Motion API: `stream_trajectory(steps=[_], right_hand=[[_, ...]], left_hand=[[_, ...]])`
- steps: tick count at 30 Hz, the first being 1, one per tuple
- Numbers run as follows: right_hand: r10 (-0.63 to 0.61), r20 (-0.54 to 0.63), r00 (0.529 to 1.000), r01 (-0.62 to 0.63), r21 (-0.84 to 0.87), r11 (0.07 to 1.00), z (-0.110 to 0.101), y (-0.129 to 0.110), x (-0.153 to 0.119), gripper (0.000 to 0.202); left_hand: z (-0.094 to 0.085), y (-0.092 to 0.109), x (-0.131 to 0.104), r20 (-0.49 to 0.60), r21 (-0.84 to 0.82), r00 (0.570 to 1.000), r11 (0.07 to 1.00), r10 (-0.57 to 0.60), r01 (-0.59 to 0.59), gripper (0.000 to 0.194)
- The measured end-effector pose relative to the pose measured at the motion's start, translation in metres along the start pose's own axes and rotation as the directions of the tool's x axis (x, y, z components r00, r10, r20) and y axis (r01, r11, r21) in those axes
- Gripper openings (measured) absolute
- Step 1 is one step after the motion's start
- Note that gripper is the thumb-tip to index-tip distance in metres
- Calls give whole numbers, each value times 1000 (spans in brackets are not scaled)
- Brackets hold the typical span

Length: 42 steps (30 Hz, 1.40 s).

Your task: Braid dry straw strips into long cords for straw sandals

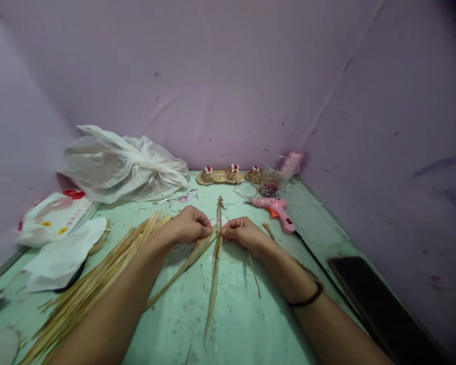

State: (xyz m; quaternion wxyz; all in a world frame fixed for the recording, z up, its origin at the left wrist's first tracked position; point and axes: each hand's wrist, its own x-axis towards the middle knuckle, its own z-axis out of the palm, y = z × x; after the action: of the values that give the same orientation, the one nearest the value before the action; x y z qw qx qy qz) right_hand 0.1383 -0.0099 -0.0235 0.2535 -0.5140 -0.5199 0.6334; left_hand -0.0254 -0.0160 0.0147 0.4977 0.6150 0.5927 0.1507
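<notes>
A short braid of dried straw stretches away from me on the green table, its loose strands fanning out toward my side. Left of it, my left hand pinches one flat straw strand that trails down toward my forearm. My right hand is closed at the lower end of the braid, fingertips together on the straw there. A middle strand hangs straight toward me between the hands. Under my right wrist pokes out a thin strand end.
A bundle of dry straw strips lies beside my left forearm. A pink glue gun with a black cord sits right. Behind are small woven slippers with beads, a cup of beads and a white plastic bag. A black phone-like slab lies right.
</notes>
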Motion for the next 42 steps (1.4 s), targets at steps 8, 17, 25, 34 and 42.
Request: stream_trajectory(steps=[8, 17, 25, 34, 42], right_hand=[[25, 16, 1000, -26, 35, 999, -1, -3, -1, 5], [23, 15, 1000, -24, 50, 998, -1, -3, -2, 8], [26, 25, 999, -27, 69, 997, -1, -5, -2, 7], [-19, -30, 999, 21, 51, 999, 1, 0, 1, 4], [-56, -60, 997, 60, 63, 996, 4, 2, 3, 7]], left_hand=[[17, -15, 16, -27, -8, 1000, 1000, 4, -4, 9], [21, -6, 9, -61, 4, 997, 999, -39, 39, 6], [26, -4, 8, -88, 39, 994, 997, -62, 66, 10], [28, -4, 14, -134, -117, 984, 988, -121, 106, 4], [32, 3, 13, -63, -367, 941, 885, -332, 287, 13]])
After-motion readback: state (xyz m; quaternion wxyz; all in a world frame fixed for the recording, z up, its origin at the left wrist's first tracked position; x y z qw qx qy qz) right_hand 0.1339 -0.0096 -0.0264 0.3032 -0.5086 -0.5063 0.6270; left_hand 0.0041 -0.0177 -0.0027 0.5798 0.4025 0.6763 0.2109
